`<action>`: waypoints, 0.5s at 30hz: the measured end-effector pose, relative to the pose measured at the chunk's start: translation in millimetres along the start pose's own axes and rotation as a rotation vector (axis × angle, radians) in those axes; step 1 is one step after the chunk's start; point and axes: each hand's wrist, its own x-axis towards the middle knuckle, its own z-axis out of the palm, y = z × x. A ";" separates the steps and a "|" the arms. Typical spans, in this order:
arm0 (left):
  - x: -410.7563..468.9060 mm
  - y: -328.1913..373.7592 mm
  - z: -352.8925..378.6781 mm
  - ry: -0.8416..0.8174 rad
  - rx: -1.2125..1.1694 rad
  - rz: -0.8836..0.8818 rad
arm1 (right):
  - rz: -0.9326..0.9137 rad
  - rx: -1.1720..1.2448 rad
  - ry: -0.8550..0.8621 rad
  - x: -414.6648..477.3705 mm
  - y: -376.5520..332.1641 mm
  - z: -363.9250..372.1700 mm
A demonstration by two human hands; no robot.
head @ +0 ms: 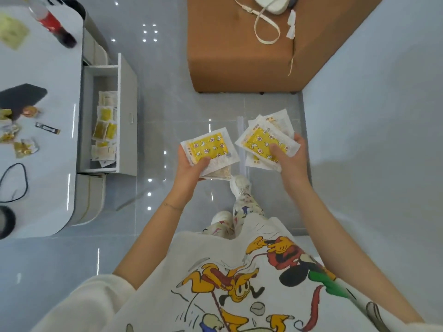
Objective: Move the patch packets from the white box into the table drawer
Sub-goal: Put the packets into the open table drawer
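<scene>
Both my hands are full of patch packets, well short of the open drawer.

My left hand [191, 165] grips a small stack [208, 147] with the thumb on top. I count two packets there, a yellow one and a paler one under it. My right hand [291, 156] pinches a fan [261, 142] of at least three, spread, I judge, so I can sort or count them before they go in. The drawer [125, 111] stands pulled out from the table [48, 68] at my left, ready to take them. About six packets [105, 127] already lie overlapped inside, too mixed to count exactly. I cannot make out the white box.
</scene>
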 end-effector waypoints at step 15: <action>75.4 70.6 -65.6 0.511 -0.273 0.017 | 0.192 -0.002 -0.507 131.5 -74.2 174.0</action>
